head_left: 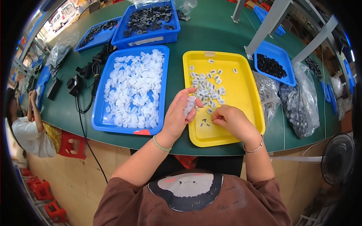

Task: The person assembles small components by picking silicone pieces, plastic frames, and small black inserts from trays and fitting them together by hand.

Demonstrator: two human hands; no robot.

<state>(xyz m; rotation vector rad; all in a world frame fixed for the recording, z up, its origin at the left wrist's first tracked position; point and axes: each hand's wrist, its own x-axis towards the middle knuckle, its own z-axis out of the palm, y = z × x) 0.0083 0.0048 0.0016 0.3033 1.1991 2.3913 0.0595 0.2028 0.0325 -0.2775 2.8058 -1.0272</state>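
My left hand (174, 115) is cupped at the left edge of the yellow tray (243, 92), its fingers curled round several translucent whitish plastic pieces (189, 106). My right hand (234, 121) is lowered over the same tray, thumb and fingertips pinched together; whatever they hold is hidden. Just left of those fingertips lie several tiny dark parts (204, 123) on the tray floor. Beyond both hands is a loose pile of small white-and-grey block-shaped parts (203, 88). Left of the yellow tray, a blue tray (98, 107) is heaped with translucent white plastic pieces (132, 88).
Black ring-shaped parts (147, 20) fill a blue bin behind. Black adapters and cables (75, 84) lie at left. To the right are a blue tray of black bits (270, 66), plastic bags (301, 101), metal posts (268, 28) and a fan (337, 158). Another person (32, 130) sits far left.
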